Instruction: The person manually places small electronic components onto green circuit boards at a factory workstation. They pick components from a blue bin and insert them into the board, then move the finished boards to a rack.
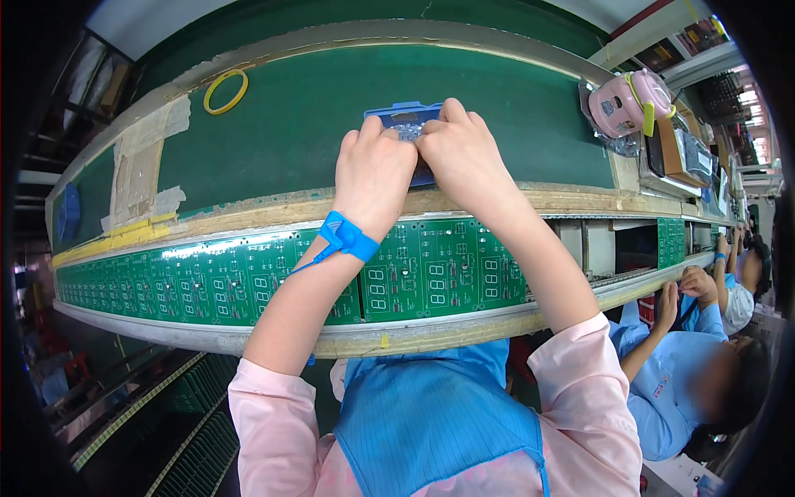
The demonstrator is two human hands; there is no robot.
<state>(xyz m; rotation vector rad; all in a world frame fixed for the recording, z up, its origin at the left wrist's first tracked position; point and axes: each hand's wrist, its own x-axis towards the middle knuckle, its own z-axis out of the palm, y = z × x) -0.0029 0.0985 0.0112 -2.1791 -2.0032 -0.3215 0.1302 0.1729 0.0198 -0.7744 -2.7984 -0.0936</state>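
Note:
Both hands meet over a small blue bin (389, 110) on the green work surface, just beyond the wooden ledge. Small clear, shiny parts (408, 132) show in the bin between my fingers; their exact kind is hard to make out. My left hand (374, 170) is at the bin's left side, fingers curled down and tips hidden. Close against it, my right hand (460, 156) has its fingers bent inward over the bin. Whatever either hand pinches is hidden. A blue wrist strap (352, 238) circles my left wrist. Below my forearms lie green circuit boards (439, 282) with white digit outlines.
The boards sit in a long rail (439, 330) across my front. A yellow tape roll (225, 91) lies at the far left, and a blue container (69, 211) stands beyond the taped strip. At right are a pink lidded container (625, 106), cardboard boxes (679, 153) and a co-worker (675, 373).

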